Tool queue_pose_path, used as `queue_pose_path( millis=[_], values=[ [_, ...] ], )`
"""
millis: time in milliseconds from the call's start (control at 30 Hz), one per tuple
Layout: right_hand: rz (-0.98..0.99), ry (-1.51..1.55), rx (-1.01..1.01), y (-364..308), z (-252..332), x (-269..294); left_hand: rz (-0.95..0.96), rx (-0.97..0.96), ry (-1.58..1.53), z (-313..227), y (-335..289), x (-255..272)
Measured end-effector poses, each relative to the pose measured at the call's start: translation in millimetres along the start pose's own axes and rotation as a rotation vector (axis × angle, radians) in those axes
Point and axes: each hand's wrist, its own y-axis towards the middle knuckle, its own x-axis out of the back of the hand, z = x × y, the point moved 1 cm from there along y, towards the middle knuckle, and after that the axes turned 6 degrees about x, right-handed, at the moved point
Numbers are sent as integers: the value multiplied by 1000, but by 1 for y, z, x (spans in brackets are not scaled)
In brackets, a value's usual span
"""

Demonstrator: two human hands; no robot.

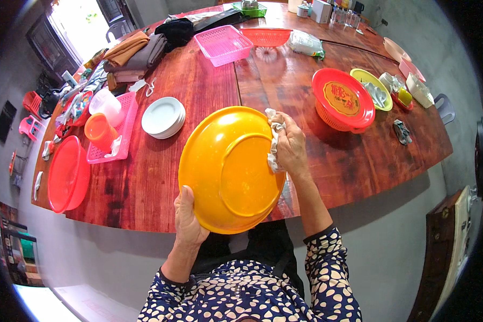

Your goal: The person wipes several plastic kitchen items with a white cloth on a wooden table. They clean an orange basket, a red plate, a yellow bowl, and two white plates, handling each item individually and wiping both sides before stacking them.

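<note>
A large yellow plastic basin [247, 174] is held up over the table's near edge, its underside with a raised ring turned toward me. My left hand [190, 219] grips its lower left rim, thumb on the outside and the other fingers hidden behind. At the upper right rim, my right hand [290, 144] is closed on a crumpled white tissue [274, 140] pressed against the basin. Left of the basin, a short stack of white plates [164, 116] rests on the table.
On the reddish wooden table [161, 198], a red basin [70, 174] and a pink basket [124, 126] with cups stand left. A red-lidded basket [344, 100] and a yellow-green basket [371, 89] sit right. Farther back are a pink basket [224, 45], a red colander [266, 37] and folded cloths [137, 58].
</note>
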Motion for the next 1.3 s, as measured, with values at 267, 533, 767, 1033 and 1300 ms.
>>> queue_pose_path(
  millis=[267, 533, 767, 1033, 1300],
  values=[
    [-68, -157, 748, -35, 62, -31, 64, 56, 68, 3, 7, 5],
    [105, -158, 903, -8, 89, -6, 48, 41, 201, -5, -4, 32],
    [237, 280, 432, 23, 23, 24, 52, 83, 10, -6, -1, 36],
    [-160, 242, 97, -57, -21, 1, 6, 74, -195, -5, 18, 18],
    [-107, -173, 499, -95, 34, -29, 8, 35, -180, 10, 28, 2]
  ],
)
